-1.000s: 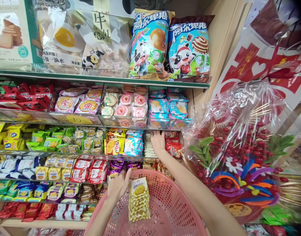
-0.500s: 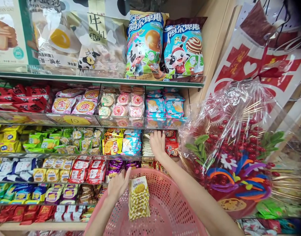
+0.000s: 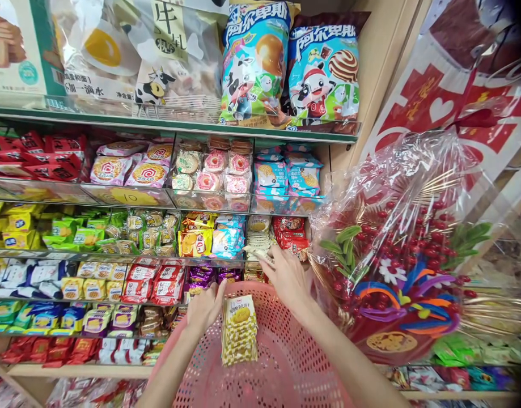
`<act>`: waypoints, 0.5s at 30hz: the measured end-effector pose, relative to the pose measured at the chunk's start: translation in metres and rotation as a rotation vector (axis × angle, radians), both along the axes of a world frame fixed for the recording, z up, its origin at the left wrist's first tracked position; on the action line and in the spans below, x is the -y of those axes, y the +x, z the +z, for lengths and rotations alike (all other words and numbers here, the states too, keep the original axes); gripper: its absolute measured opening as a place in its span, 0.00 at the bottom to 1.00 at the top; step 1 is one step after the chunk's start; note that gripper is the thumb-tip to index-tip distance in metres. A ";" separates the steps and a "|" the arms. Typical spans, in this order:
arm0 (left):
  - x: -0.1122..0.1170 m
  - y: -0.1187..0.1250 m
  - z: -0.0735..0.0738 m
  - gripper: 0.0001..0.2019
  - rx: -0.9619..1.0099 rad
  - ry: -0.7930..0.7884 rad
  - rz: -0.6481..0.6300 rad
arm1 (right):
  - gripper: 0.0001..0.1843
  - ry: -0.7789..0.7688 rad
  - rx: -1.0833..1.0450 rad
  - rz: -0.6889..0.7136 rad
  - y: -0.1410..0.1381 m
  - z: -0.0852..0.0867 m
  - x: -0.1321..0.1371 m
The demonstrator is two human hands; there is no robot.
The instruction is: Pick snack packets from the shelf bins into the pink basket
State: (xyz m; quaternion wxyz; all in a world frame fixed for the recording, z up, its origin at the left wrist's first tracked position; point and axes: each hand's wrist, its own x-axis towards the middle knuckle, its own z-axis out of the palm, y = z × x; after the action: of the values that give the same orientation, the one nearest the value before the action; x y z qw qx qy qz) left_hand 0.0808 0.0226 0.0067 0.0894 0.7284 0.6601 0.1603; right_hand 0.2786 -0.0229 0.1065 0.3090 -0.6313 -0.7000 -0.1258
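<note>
- Our R hand is back off the shelf vs. 0.5 s ago, fingers pinching a pale pack (just past the shelf edge).
- L hand unmoved: fingers curled on pink basket rim, thumb beside yellow pack.
- Snack shelves ahead, wrapped bouquet on the R.

This was a small snack shop. Tiered shelves were crammed with rows of wrapped biscuit packets. Large candy bags stood on the top tier, a yellow price tag marked one shelf edge, and a pink plastic shopping basket was held in front.
</note>
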 end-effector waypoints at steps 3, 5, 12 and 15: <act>0.002 0.001 0.001 0.35 0.007 0.000 -0.009 | 0.10 -0.267 -0.281 0.259 0.005 -0.020 -0.001; 0.004 0.002 0.002 0.35 0.009 0.007 -0.008 | 0.11 -0.457 -0.382 0.416 0.008 -0.034 -0.010; 0.010 0.001 0.002 0.37 0.036 -0.007 0.004 | 0.12 -0.835 -0.371 0.668 0.005 -0.066 -0.043; 0.013 -0.001 0.002 0.38 0.042 -0.005 0.016 | 0.12 -0.899 -0.320 0.691 -0.002 -0.071 -0.053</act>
State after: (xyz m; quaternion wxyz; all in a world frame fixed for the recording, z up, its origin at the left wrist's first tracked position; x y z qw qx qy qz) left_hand 0.0798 0.0097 0.0090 0.1040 0.7194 0.6642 0.1746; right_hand 0.2770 0.0306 0.0354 0.1361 -0.4467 -0.7946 0.3881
